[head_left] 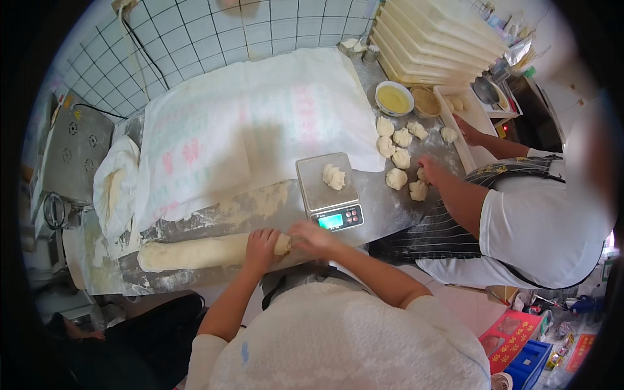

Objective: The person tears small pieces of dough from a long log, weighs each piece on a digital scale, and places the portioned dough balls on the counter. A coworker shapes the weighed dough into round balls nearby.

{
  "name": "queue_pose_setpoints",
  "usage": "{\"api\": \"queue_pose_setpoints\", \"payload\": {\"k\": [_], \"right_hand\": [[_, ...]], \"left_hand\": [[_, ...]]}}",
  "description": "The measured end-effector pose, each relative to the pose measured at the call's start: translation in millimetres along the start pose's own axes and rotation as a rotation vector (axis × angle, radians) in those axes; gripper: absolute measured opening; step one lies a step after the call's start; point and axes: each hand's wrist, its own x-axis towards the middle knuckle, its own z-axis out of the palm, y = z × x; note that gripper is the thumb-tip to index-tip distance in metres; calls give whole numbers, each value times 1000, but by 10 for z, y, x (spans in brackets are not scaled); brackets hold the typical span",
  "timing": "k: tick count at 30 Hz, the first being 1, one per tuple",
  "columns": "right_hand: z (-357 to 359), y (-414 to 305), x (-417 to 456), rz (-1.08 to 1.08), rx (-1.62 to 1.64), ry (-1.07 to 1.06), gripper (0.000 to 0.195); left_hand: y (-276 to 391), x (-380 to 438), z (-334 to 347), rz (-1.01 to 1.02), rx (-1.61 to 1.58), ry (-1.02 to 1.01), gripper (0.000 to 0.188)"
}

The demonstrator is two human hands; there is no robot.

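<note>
A long roll of pale dough (200, 252) lies along the near edge of the floured metal worktop. My left hand (262, 246) rests around the roll close to its right end, fingers over the top. Right at that end is my right hand (312, 238), its fingers bent and blurred; whether it grips dough cannot be told. Just beyond it stands a digital kitchen scale (330, 200) with a lit display, and a torn dough piece (334, 176) sits on its plate. Several dough lumps (396, 179) lie to the right of the scale.
A co-worker's hand (429, 170) touches dough lumps at right. White cloth sheeting (243, 131) covers much of the worktop. Behind the lumps are a bowl of yellow liquid (394, 98), a brown bowl (425, 101) and stacked cream trays (429, 48). Another person in dark clothing is at lower left.
</note>
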Motion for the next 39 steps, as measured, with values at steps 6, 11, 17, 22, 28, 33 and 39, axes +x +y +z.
{"api": "queue_pose_setpoints", "payload": {"k": [6, 11, 17, 22, 28, 33, 39], "right_hand": [[-1157, 539, 181, 462, -494, 473, 29], [-1052, 867, 245, 476, -626, 215, 35], [-940, 717, 212, 668, 105, 219, 34], [-989, 376, 1, 740, 893, 588, 39], [-1676, 1010, -484, 582, 1409, 1211, 36], [-1811, 955, -285, 552, 1104, 1270, 30], [-286, -53, 104, 636, 631, 71, 41]], "left_hand": [[265, 123, -241, -50, -114, -66, 66], [341, 1001, -67, 86, -368, 29, 66], [564, 1627, 268, -21, -515, 34, 69], [807, 1402, 228, -41, -1095, -25, 65], [542, 642, -424, 80, -268, -165, 79], [108, 7, -307, -80, 188, -310, 93], [-66, 21, -37, -78, -3, 36, 50]]}}
